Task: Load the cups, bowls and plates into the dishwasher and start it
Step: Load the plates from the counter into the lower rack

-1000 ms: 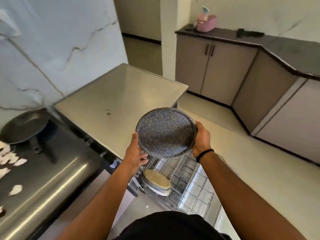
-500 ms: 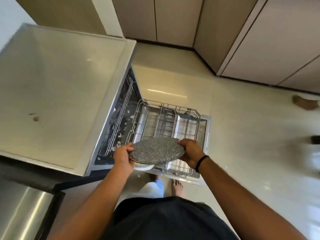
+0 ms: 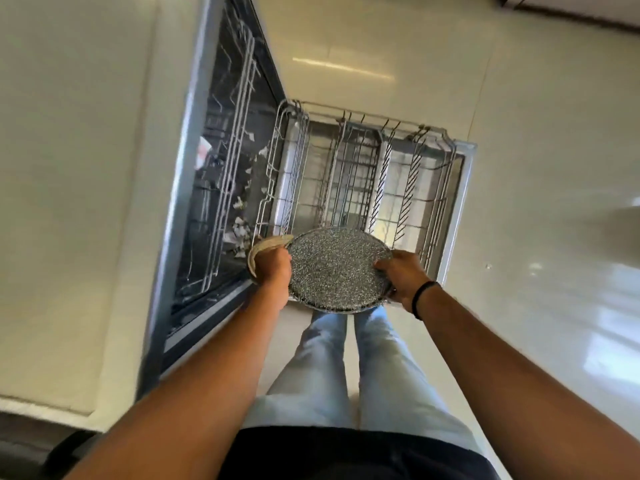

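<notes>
Straight down, the head view shows both hands holding a speckled grey plate point(image 3: 337, 268) roughly flat over the near end of the pulled-out rack point(image 3: 360, 174). The left hand point(image 3: 273, 268) grips the plate's left rim, fingers curled around the edge. The right hand point(image 3: 401, 275) grips the right rim, thumb on top, with a black band point(image 3: 422, 296) on its wrist. The hands are apart, one on each side of the plate.

Just beside the left hand, a beige plate point(image 3: 265, 247) shows as a curved sliver, mostly hidden behind that hand and the speckled plate; whether it sits in the rack's tines cannot be told.

The rack is wire, with rows of tines running away from the viewer, and rests over the open door point(image 3: 464, 188) of the dishwasher point(image 3: 221, 188). The dark tub lies to the left, with another wire rack inside it, blurred. A pale counter point(image 3: 76, 168) covers the left side, directly above the tub.

Below the plate, legs in light jeans point(image 3: 353, 368) stand on the glossy cream floor point(image 3: 536, 168), which carries light reflections. A dark shirt point(image 3: 346, 455) fills the bottom edge.
</notes>
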{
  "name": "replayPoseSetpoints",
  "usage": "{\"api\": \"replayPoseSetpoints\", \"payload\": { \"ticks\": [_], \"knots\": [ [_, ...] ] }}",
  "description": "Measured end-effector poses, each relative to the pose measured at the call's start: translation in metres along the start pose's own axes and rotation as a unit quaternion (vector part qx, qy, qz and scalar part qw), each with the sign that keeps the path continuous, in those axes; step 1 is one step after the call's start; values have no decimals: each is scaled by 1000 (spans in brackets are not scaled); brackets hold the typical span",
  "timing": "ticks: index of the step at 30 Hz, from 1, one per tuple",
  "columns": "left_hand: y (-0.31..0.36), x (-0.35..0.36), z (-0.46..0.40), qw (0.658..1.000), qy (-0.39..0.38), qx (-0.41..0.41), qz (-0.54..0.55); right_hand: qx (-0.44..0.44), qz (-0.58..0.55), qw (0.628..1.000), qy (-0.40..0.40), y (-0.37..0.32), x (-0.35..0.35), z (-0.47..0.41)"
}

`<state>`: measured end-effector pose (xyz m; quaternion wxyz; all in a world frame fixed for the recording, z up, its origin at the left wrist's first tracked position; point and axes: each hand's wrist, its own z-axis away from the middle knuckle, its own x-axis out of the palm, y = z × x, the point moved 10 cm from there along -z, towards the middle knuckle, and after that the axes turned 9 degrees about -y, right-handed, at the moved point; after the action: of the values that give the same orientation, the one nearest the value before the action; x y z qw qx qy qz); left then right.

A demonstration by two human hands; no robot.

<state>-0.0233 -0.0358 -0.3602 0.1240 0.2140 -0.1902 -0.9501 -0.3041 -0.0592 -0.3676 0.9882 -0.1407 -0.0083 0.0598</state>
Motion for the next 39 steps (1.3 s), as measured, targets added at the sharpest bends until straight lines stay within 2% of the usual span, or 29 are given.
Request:
{"api": "replayPoseSetpoints", "payload": {
  "ticks": [4,8,21,31,39],
  "knots": [
    [-34,-5,-43,995,41,-17,-87,83,46,994,-52,31,20,-46],
    [-43,-8,-78,989,64,-21,-131,116,57,990,-60,50,34,-82],
    [-42,-14,-146,965,98,-34,-242,130,41,987,-79,67,71,-140],
    [-54,-30,-155,955,124,-55,-263,129,68,984,-99,67,87,-155],
    [-51,-38,-150,947,151,-60,-278,148,102,973,-145,69,95,-155]
  ]
}}
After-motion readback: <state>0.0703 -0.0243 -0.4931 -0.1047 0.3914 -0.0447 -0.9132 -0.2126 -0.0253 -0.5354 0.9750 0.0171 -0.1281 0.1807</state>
